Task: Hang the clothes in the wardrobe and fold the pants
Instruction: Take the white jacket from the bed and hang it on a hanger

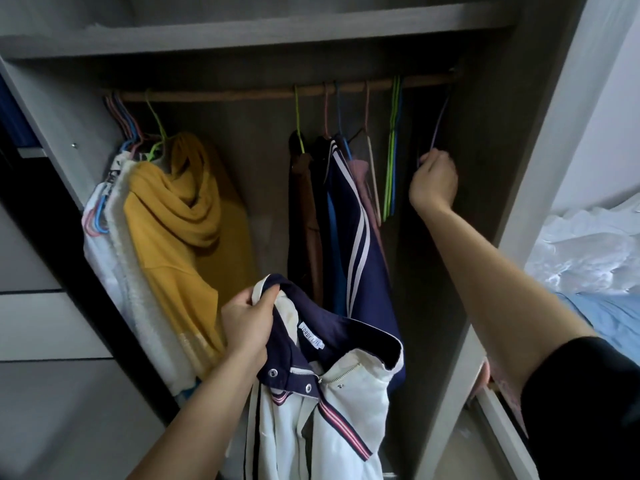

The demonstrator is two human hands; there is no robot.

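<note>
The left hand [247, 322] grips the collar of a white and navy jacket [349, 396], which droops below and right of that grip, in front of the wardrobe [242, 32]. The right hand [434, 181] is curled, seemingly round the bottom of 1 purple hanger [440, 121] at the far right end of the rail [225, 95], well apart from the jacket.

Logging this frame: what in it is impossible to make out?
Head view, the only one:
1. The purple hanger: its lower part is hidden inside the grip of the right hand.
2. The jacket held by the left hand: its bottom is cut off by the frame's lower edge.
3. The label: its print is too blurred to read reliably.
</note>
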